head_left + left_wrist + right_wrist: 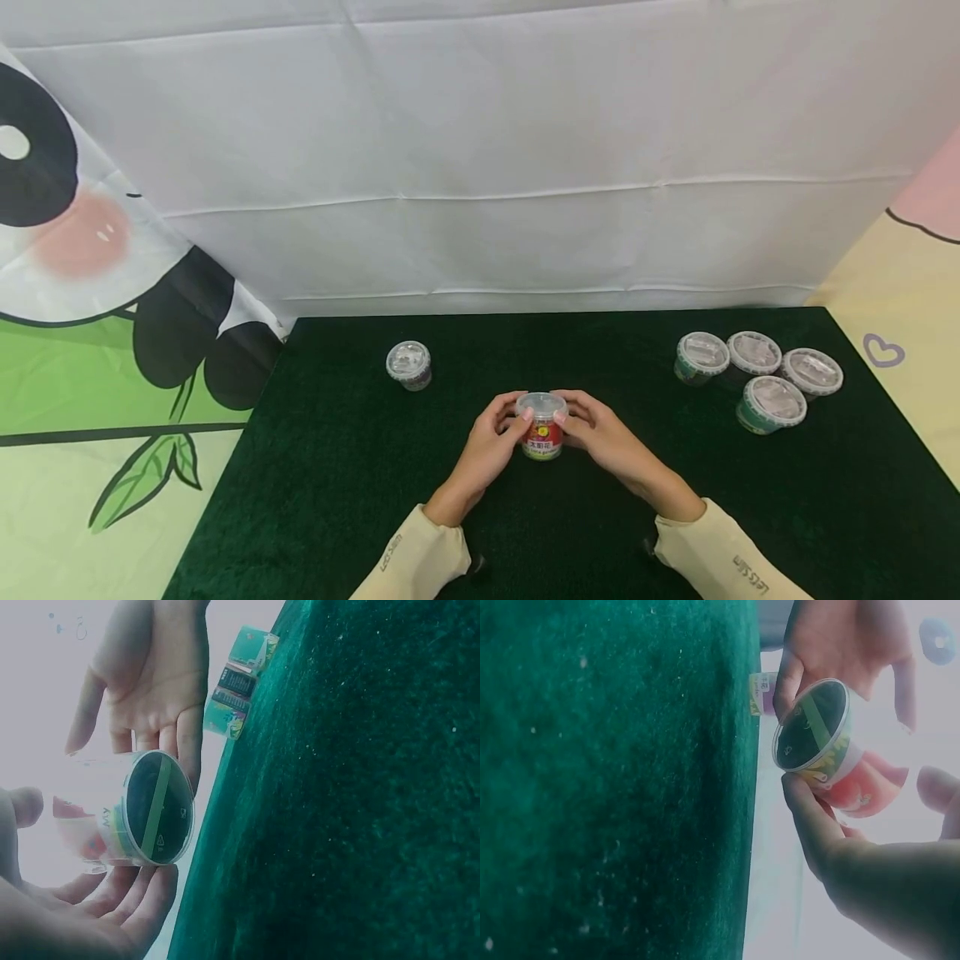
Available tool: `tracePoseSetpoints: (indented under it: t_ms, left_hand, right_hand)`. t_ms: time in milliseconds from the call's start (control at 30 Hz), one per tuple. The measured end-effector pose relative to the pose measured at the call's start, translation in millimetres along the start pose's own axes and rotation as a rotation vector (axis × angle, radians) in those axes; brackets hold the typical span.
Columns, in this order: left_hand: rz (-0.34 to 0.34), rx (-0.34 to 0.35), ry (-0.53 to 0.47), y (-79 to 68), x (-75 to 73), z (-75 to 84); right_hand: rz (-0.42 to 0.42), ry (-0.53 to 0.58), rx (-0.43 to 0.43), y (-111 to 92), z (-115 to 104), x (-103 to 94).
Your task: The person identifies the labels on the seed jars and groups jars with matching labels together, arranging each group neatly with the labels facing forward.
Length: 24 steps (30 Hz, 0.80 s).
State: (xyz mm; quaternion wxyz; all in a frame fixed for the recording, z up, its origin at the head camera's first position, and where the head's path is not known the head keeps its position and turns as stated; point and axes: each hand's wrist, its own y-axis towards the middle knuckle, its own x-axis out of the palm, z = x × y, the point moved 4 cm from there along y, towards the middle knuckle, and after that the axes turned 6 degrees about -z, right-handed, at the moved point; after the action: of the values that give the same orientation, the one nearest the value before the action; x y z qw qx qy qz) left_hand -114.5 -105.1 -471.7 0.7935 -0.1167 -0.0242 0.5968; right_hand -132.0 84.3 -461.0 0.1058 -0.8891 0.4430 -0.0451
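Observation:
Both of my hands hold a small clear plastic cup (pixel 543 437) with a red label, a yellow flower and a clear lid. My left hand (pixel 489 446) grips its left side and my right hand (pixel 603 433) its right side, thumbs towards me. In the left wrist view the underside of the cup (pixel 161 810) faces the camera, off the cloth, showing a dark base with a pale green strip. In the right wrist view the same cup (pixel 844 765) is tilted between the fingers.
A similar lidded cup (pixel 409 365) stands alone at the back left of the dark green tabletop (pixel 337 467). At the back right several lidded cups with green labels cluster together, the nearest cup (pixel 772 405) in front. A white cloth wall (pixel 510 167) rises behind the table.

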Motion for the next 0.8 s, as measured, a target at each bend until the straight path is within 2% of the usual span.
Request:
tracePoseSetpoints:
  t_ms: [200,500,800]
  left_hand:
    - [-0.006,-0.008,-0.017,-0.5,0.1,-1.1]
    - [0.007,-0.003,-0.037,0.4,-2.0,-0.1]
    - [0.004,-0.012,-0.027,5.1,-7.7,1.4]
  right_hand:
    - [-0.008,0.012,0.008,-0.8,0.5,2.1]
    - [0.034,-0.019,0.016,0.3,-3.2,3.8]
    - [0.021,-0.028,0.013,7.5,-5.4,2.5]
